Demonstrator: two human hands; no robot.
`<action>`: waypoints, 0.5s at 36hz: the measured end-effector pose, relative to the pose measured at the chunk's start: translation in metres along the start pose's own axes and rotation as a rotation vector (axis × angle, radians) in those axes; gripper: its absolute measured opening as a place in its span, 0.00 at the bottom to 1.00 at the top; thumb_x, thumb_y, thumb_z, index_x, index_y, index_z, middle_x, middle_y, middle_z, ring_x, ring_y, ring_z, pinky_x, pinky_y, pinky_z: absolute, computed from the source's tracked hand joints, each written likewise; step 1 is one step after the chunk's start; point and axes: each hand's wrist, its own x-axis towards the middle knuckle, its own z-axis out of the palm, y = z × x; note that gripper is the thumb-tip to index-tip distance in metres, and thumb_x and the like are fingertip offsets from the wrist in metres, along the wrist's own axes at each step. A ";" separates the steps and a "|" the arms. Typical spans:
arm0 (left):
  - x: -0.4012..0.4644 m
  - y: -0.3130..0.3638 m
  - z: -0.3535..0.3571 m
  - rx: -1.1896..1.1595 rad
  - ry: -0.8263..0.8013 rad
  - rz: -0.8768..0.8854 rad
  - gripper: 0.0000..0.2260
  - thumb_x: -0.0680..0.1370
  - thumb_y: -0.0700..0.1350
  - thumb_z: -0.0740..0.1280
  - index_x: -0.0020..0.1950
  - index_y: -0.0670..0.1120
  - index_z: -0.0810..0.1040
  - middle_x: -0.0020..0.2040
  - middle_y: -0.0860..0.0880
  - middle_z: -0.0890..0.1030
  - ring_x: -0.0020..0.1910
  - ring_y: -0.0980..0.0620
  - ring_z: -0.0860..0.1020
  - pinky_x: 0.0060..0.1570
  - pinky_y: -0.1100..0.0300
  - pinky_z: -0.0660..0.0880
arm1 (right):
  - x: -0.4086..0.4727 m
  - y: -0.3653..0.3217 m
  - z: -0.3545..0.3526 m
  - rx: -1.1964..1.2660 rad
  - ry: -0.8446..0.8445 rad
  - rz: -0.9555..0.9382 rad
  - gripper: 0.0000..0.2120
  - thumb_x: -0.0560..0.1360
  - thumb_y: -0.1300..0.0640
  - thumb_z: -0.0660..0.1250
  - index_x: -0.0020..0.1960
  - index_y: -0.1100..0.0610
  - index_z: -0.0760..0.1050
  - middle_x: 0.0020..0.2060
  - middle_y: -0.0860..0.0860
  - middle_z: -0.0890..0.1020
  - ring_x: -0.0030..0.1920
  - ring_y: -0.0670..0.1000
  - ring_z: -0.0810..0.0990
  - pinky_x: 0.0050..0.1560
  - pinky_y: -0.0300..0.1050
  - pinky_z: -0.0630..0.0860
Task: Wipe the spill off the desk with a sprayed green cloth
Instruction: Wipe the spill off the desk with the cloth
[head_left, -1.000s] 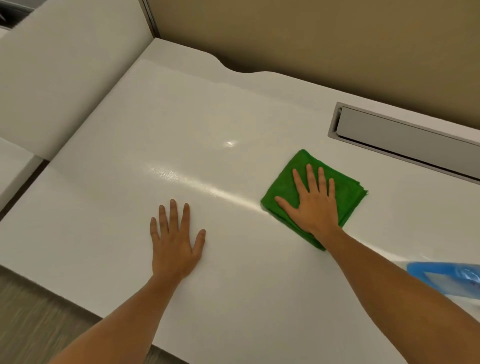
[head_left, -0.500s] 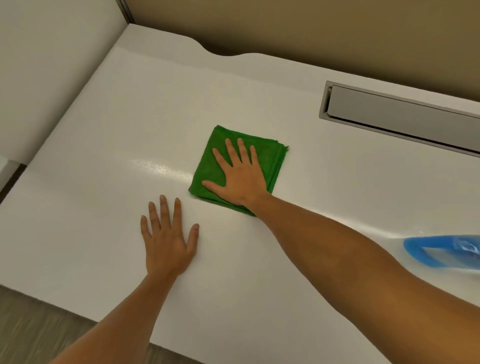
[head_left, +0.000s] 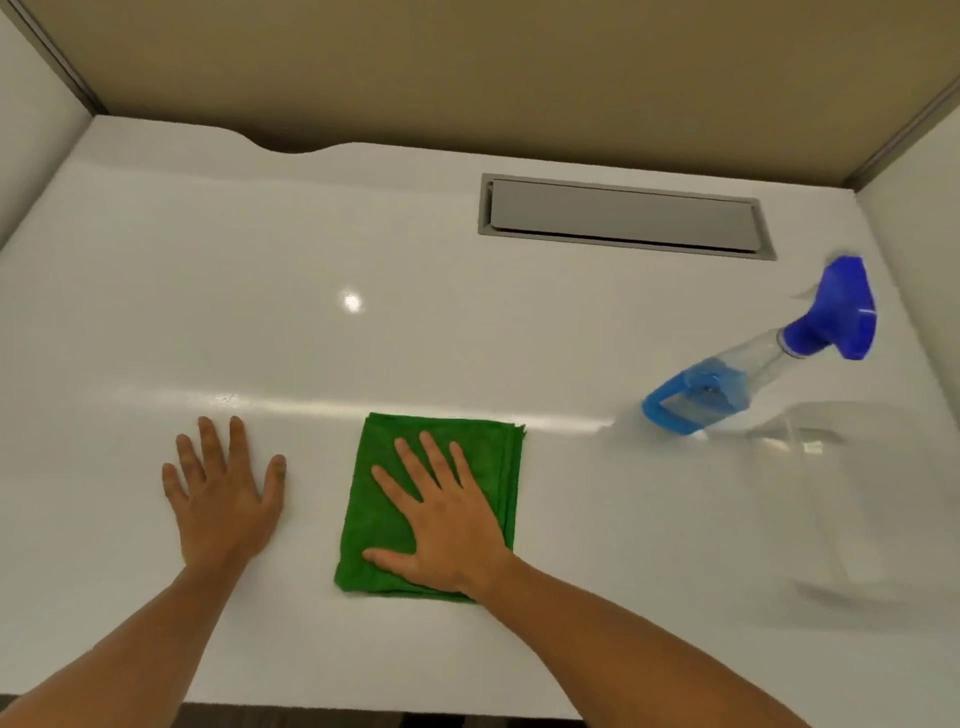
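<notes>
A folded green cloth (head_left: 371, 525) lies flat on the white desk (head_left: 260, 291) near its front edge. My right hand (head_left: 447, 525) presses down on the cloth with the palm flat and the fingers spread. My left hand (head_left: 223, 499) rests flat on the bare desk just left of the cloth, holding nothing. A glossy wet streak (head_left: 228, 400) runs across the desk just beyond both hands and touches the cloth's far edge.
A clear spray bottle (head_left: 753, 369) with a blue head and blue liquid stands at the right, with a blurred transparent shape (head_left: 810, 431) beside it. A grey cable flap (head_left: 623, 215) is set into the desk at the back. Partition walls close off the back and both sides.
My right hand has slid the cloth across the desk and pulled it back towards the front edge, close to my left hand. The view has swung right, bringing the whole spray bottle into sight.
</notes>
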 end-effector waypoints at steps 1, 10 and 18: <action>0.000 0.000 0.000 -0.003 0.002 0.001 0.37 0.78 0.67 0.41 0.82 0.48 0.48 0.82 0.41 0.48 0.81 0.37 0.46 0.77 0.38 0.46 | -0.015 0.004 0.001 0.005 -0.005 0.011 0.43 0.74 0.23 0.49 0.82 0.45 0.48 0.83 0.54 0.48 0.82 0.59 0.39 0.78 0.67 0.43; -0.003 0.004 -0.003 -0.021 0.013 0.007 0.38 0.77 0.67 0.42 0.82 0.46 0.53 0.82 0.39 0.52 0.80 0.36 0.48 0.76 0.38 0.47 | -0.092 0.066 -0.007 0.004 -0.031 0.087 0.44 0.73 0.22 0.50 0.82 0.42 0.46 0.83 0.51 0.46 0.82 0.57 0.40 0.79 0.65 0.44; -0.001 0.002 -0.001 0.003 0.017 0.008 0.38 0.77 0.66 0.42 0.82 0.47 0.53 0.82 0.40 0.52 0.80 0.36 0.49 0.77 0.38 0.48 | -0.040 0.119 -0.031 -0.012 0.058 0.289 0.44 0.73 0.21 0.47 0.82 0.44 0.50 0.83 0.54 0.49 0.82 0.59 0.44 0.78 0.67 0.49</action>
